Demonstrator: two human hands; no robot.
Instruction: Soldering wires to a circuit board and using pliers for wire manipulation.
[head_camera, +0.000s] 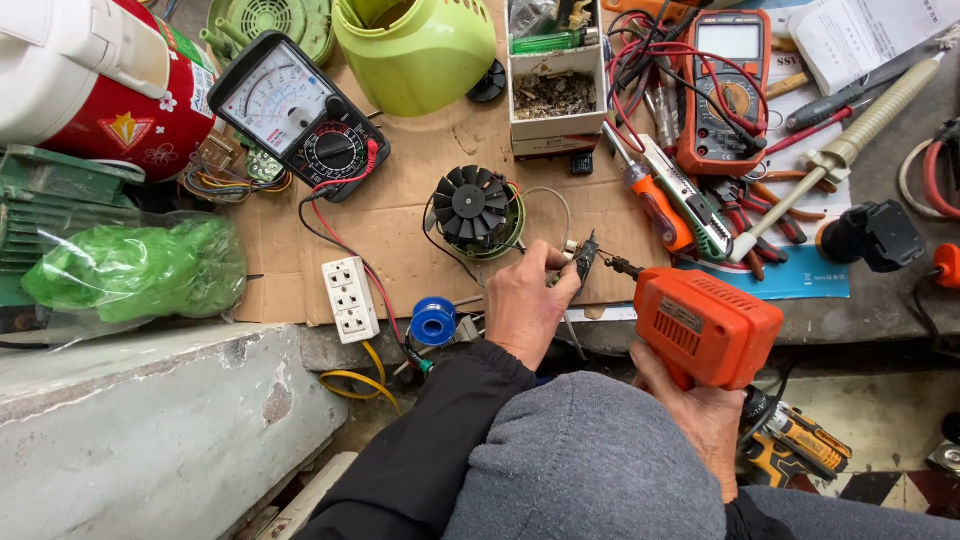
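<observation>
On the cardboard before me lie a black analogue meter with a red lead (298, 112), a lime-green plastic housing (415, 50), a white three-outlet socket strip (350, 298), a blue solder spool (434, 321), an orange digital multimeter (727, 85) and a crumpled green plastic bag (135, 270).

An analog meter (298, 115) lies at upper left, black with a white fan-shaped dial face. At upper right a digital meter (727, 90), orange and dark grey, shows a blank grey rectangular screen. Between them stands a small open white box (556, 95). A clear bag (135, 270) of green material lies at left. A white printed sheet (865, 35) sits in the top right corner.
</observation>
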